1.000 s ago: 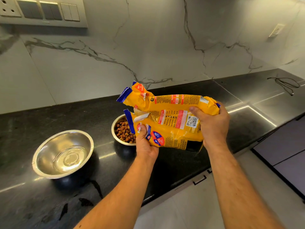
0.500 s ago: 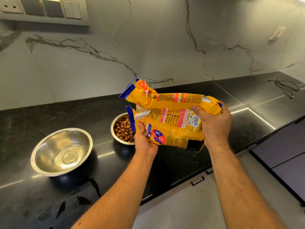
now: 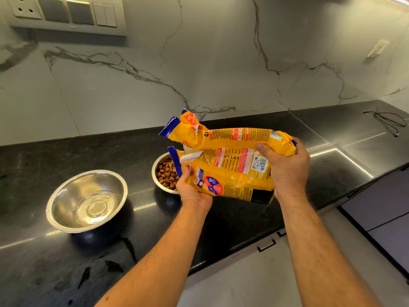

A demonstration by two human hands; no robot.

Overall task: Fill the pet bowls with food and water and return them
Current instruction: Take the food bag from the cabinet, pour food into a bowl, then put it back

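A yellow pet food bag (image 3: 230,160) with blue torn edges lies on its side in the air above the black counter, its open mouth towards the left. My left hand (image 3: 192,191) grips its lower left corner near the opening. My right hand (image 3: 285,169) holds its right end. Behind the bag's mouth stands a steel bowl (image 3: 156,173) with brown kibble (image 3: 166,176) in it, partly hidden by the bag and my left hand. A second steel bowl (image 3: 86,201) to the left holds clear water.
The black counter (image 3: 243,222) runs along a marble wall, with wet spots (image 3: 110,265) near its front edge. A thin dark cord (image 3: 389,121) lies at the far right. Switch panels (image 3: 66,12) hang on the wall. Dark cabinet fronts (image 3: 380,207) stand at right.
The bag and both hands have barely shifted. The view has tilted slightly, so the bowls sit a little lower left in frame.
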